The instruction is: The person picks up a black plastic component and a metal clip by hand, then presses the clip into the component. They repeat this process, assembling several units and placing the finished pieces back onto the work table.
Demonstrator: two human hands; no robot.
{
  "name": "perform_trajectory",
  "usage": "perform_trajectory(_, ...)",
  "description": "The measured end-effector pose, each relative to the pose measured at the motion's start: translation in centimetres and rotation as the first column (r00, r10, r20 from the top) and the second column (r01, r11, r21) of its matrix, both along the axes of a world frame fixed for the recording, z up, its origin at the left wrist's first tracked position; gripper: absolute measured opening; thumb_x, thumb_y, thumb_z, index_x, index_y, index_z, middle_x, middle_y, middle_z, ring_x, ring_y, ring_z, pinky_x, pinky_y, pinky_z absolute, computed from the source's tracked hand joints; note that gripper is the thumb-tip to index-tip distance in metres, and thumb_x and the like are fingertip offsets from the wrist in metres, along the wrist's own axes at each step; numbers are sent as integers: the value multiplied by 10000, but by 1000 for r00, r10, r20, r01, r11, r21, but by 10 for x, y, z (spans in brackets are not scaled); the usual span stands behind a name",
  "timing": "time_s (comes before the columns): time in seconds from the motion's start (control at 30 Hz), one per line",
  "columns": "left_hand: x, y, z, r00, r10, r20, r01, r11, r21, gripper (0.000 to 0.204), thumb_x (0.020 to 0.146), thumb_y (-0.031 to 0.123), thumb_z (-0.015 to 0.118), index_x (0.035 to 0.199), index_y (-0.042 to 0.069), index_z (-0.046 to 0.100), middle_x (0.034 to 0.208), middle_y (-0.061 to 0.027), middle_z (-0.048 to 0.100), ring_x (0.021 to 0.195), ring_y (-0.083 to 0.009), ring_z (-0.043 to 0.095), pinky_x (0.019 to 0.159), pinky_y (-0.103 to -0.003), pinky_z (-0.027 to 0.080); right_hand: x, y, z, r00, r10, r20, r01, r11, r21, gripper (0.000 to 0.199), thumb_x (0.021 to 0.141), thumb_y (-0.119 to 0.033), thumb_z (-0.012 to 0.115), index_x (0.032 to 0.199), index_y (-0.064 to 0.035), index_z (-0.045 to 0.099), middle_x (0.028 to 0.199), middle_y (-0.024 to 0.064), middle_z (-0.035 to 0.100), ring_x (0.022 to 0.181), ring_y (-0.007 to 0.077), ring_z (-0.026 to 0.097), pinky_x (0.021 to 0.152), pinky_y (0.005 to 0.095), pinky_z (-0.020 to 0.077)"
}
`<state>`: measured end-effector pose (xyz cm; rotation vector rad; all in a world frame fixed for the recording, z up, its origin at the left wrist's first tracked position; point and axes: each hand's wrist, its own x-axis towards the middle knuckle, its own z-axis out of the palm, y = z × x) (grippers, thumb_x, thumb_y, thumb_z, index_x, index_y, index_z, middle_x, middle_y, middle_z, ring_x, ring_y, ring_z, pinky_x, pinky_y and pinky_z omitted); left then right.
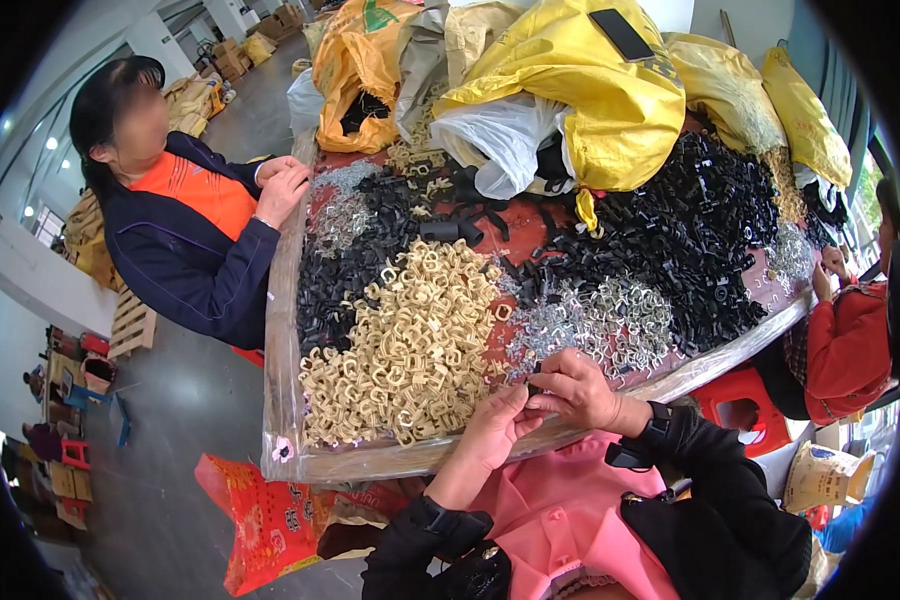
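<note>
Head view shows yellow bags (590, 90) piled at the far side of the table (290, 300), with an orange bag (355, 70) to their left and a white bag (500, 140) in front. A red printed sack (265, 520) lies on the floor, near left. At the near edge, the left hand (495, 425) and the right hand (575, 390) meet, fingertips pinching a small black part (533, 385) together. Cream clips (410, 340) lie just left, silver rings (600, 325) just behind.
</note>
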<state>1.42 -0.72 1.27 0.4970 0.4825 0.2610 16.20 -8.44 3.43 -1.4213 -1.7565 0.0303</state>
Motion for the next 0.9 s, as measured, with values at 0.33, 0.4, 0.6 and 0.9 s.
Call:
perform_trajectory(0.33, -9, 32, 12, 999, -6, -42, 18, 958, 285, 212, 807, 209, 527, 903, 21, 548, 752, -36, 572, 607, -92, 545, 534, -196, 443, 28, 42, 18, 996, 81, 29, -82, 996, 28, 204, 678, -138, 628, 851, -53, 561, 787, 85, 499, 693, 236, 497, 585, 318, 413)
perform_trajectory(0.4, -11, 37, 9, 998, 24, -55, -6, 953, 302, 210, 808, 204, 521, 892, 13, 546, 747, -43, 570, 598, -96, 540, 528, -198, 439, 42, 71, 22, 998, 53, 13, -53, 999, 2, 181, 685, -113, 612, 846, -51, 556, 785, 93, 502, 697, 243, 498, 586, 324, 414)
perform_trajectory(0.6, -15, 46, 6, 993, 100, -64, -76, 949, 306, 224, 799, 215, 539, 888, 10, 549, 730, -31, 568, 577, -83, 534, 501, -195, 432, 85, 179, -12, 966, -219, 136, 241, 953, -181, 218, 677, -178, 591, 842, -51, 526, 789, 117, 507, 751, 281, 517, 621, 370, 429)
perform_trajectory(0.9, -13, 56, 14, 979, 169, -113, -126, 941, 314, 201, 817, 187, 503, 897, 4, 529, 767, -64, 574, 590, -113, 539, 523, -211, 437, 101, 232, -61, 825, -381, 418, 519, 805, -289, 367, 629, -199, 619, 937, -47, 490, 840, 125, 499, 762, 299, 521, 643, 383, 425)
